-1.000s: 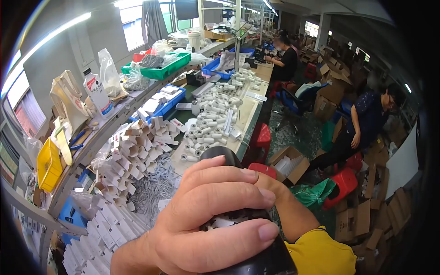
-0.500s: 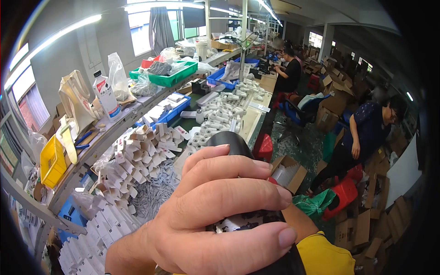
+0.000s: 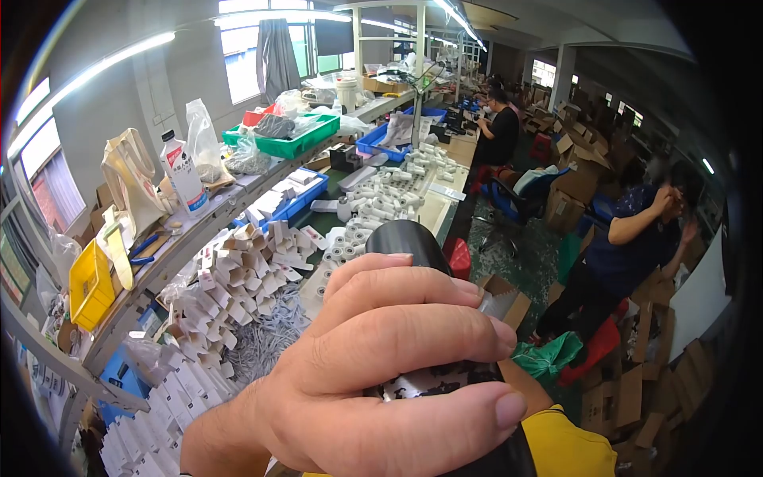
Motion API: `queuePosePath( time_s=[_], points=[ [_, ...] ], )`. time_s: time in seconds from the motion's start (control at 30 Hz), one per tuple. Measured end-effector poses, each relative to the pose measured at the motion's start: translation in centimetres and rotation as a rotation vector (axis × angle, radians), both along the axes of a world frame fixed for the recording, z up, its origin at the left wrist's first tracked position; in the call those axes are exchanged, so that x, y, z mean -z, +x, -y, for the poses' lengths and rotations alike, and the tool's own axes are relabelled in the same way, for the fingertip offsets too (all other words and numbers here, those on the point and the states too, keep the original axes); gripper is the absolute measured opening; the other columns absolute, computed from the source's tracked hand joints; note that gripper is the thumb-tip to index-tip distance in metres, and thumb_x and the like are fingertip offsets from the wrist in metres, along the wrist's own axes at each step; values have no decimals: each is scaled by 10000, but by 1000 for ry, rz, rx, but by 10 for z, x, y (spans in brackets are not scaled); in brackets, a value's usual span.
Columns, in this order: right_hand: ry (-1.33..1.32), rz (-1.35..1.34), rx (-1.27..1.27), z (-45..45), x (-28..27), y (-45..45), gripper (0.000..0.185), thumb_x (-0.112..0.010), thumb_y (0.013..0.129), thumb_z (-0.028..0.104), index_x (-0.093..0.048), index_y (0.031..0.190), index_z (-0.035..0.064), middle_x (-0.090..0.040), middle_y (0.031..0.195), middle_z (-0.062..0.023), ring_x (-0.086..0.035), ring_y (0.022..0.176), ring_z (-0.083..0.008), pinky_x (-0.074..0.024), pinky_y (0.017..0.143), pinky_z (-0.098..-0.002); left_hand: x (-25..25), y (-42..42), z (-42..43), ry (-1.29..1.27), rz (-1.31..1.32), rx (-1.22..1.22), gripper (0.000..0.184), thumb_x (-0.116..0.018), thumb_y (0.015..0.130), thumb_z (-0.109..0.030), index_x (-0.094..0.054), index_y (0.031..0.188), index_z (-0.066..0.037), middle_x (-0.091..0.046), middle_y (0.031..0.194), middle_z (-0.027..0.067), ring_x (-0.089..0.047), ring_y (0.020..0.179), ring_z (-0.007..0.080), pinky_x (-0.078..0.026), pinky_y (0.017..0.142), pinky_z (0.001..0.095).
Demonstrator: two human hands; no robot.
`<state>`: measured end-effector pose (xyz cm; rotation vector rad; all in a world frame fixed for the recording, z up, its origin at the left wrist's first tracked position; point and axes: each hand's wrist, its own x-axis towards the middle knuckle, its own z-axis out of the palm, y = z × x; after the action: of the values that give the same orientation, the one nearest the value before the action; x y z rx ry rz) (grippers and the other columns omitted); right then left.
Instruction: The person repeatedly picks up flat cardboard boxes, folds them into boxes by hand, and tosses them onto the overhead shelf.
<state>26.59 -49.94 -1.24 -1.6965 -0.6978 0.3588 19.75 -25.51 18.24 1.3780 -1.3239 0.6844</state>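
At lower centre, near the desk (image 3: 462,149): black rounded object (image 3: 411,242) | left hand (image 3: 381,362) wrapped over it, gripping | right hand hidden, grip undeterminable | white boxes (image 3: 238,278) lie to the left.

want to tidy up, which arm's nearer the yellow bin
Left. The left hand, on the black object, is right of the yellow bin; the right forearm is farther right, its hand hidden.
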Motion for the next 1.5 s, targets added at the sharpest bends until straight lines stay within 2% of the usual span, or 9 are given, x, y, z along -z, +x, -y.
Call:
queuePosePath(
  time_s=[0.23,0.37,0.57,0.9,1.4,1.5],
  points=[
    [19,-4,-7,-1,-7,2,591,-810,769,23,-609,1323,59,-592,1316,-78,-544,1164,-221,-407,1047,-323,5,11,0,34,-4,49,111,-644,1019,-294,-580,1079,-226,-734,1055,123,-658,1128,297,-437,1086,484],
    [25,13,-11,-1,-5,5,594,-813,764,25,-610,1321,58,-594,1315,-79,-546,1162,-221,-409,1043,-322,15,18,1,58,-70,147,125,-633,1032,-286,-575,1092,-193,-730,1065,151,-659,1102,296,-482,1017,460],
    [30,45,-12,0,5,9,597,-817,759,26,-611,1318,56,-595,1314,-80,-548,1161,-220,-412,1037,-321,18,15,7,38,-106,40,143,-640,1028,-276,-576,1109,-178,-726,1079,173,-657,1082,296,-504,978,456],
    [18,26,-4,0,8,11,587,-812,761,32,-607,1310,60,-589,1294,-77,-539,1143,-214,-413,1030,-317,21,26,-3,91,-27,96,174,-688,1001,-277,-588,1132,-222,-736,1098,133,-658,1135,298,-462,1049,486],
    [-27,8,1,2,5,10,577,-817,762,30,-602,1297,60,-598,1269,-80,-548,1114,-196,-436,1003,-312,11,5,-2,1,-115,18,104,-687,995,-270,-630,1078,-243,-752,1072,108,-664,1152,294,-396,1123,505],
    [63,-100,19,-4,-5,5,580,-825,765,22,-597,1297,56,-618,1245,-80,-566,1090,-186,-456,982,-311,10,6,-2,-11,-107,42,97,-684,996,-271,-632,1072,-241,-753,1075,109,-664,1154,293,-394,1125,507]
  ],
)
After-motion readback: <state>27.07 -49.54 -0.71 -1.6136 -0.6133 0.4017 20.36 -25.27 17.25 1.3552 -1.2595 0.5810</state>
